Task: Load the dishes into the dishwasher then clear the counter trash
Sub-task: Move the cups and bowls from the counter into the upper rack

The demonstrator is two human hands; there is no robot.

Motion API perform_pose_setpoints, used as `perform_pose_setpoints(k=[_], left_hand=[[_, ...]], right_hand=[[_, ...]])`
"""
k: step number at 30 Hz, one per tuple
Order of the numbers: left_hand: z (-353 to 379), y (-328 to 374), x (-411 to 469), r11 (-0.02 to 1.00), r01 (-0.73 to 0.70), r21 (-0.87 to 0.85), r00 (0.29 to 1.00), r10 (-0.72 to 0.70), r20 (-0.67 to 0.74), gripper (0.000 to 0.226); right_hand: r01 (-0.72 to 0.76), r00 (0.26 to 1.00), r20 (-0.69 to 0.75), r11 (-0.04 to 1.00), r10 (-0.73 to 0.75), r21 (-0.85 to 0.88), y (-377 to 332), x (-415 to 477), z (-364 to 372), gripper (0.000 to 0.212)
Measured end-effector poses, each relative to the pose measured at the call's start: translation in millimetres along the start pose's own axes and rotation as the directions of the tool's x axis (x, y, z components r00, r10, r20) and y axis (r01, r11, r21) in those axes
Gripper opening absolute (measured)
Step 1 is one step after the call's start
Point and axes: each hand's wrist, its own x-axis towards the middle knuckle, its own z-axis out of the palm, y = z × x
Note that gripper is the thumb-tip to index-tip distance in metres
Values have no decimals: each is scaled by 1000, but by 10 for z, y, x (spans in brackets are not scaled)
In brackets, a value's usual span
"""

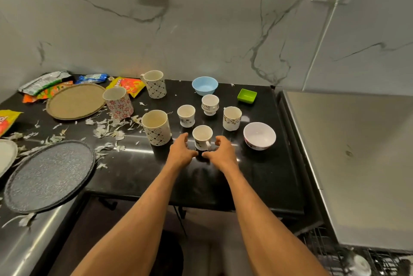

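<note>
A small white cup (202, 137) with a handle stands near the front of the black counter (257, 175). My left hand (181, 152) and my right hand (220, 153) flank it, fingers loosely curled, close to the cup but gripping nothing. Behind it stand three more small cups (186, 115) (210, 104) (232, 118), three tall patterned mugs (156, 127) (118, 102) (155, 83), a white bowl (259, 136), a blue bowl (205, 85) and a green square dish (247, 96). The dishwasher's rack (357, 260) shows at bottom right.
At left lie a grey plate (50, 176), a tan plate (76, 100), snack wrappers (44, 87) (129, 85) and scattered peel scraps (107, 128). A steel appliance top (357, 152) fills the right side. A white cable (321, 36) hangs down the marble wall.
</note>
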Motion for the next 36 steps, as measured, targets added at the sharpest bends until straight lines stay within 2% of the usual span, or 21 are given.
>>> perform_pose_setpoints(k=[4, 8, 14, 19, 25, 30, 34, 36], left_hand=[[-41, 16, 243, 998, -20, 65, 997, 14, 82, 90], [-52, -30, 358, 988, -101, 113, 979, 78, 188, 75], [-79, 25, 251, 989, -145, -22, 970, 147, 195, 76], [-3, 237, -12, 963, -205, -172, 939, 243, 243, 66], [437, 436, -515, 931, -322, -173, 877, 363, 316, 58], [957, 581, -980, 910, -372, -182, 800, 414, 434, 54], [1411, 713, -1364, 913, -368, -177, 766, 406, 498, 53], [1660, 795, -1548, 915, -367, -167, 753, 398, 524, 58]], right_hand=[[4, 1000, -3, 999, -4, 34, -43, 158, 110, 88], [37, 999, -38, 995, -34, 89, -81, 235, 195, 71], [44, 995, -95, 986, -28, 163, -146, 151, 128, 56], [32, 986, -167, 955, 19, 295, -132, -120, -76, 56], [94, 912, -405, 929, 65, 358, 239, -742, -460, 41], [114, 837, -536, 921, 113, 373, 623, -1315, -888, 20], [120, 785, -598, 907, 162, 404, 969, -1689, -1250, 18], [113, 766, -618, 911, 175, 397, 1143, -1870, -1440, 26]])
